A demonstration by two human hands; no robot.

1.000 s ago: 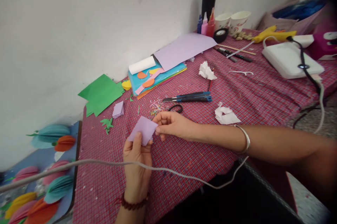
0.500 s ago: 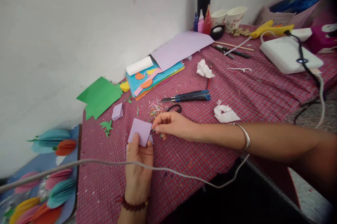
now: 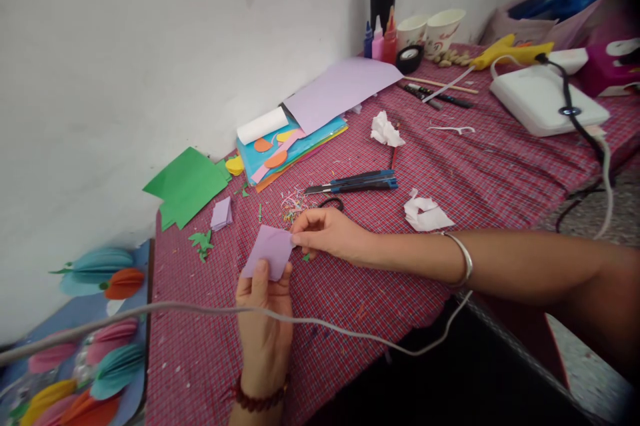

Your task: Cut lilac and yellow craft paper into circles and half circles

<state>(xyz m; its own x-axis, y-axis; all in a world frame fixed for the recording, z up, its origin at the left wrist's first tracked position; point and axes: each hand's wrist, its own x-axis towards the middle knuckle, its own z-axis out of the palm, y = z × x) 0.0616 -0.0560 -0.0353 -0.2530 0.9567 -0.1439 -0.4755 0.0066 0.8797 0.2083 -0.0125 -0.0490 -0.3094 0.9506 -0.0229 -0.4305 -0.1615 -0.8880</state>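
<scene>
A light purple paper square [image 3: 270,246] is held up over the table's near part. My left hand [image 3: 265,303] grips its lower edge, thumb on top and fingers underneath. Thumb and forefinger of my right hand [image 3: 327,233] pinch the square's upper right corner. Just behind that hand, a black scissors handle [image 3: 333,202] shows; the rest is hidden. A utility knife [image 3: 353,183] lies past it, beside a heap of thin paper shreds [image 3: 295,203]. A small stack of purple paper pieces [image 3: 221,213] rests to the left, near green paper scraps [image 3: 201,243].
A grey cable [image 3: 320,319] crosses in front of my left forearm. Green sheets [image 3: 187,183], a large purple sheet [image 3: 343,93] and crumpled tissues [image 3: 386,129] lie farther back. At the right stands a white box [image 3: 550,99]. Paper ornaments [image 3: 117,369] sit on a lower surface, left.
My right thumb and forefinger have closed on the square's corner, and the square has tilted slightly. The whole view has shifted a little.
</scene>
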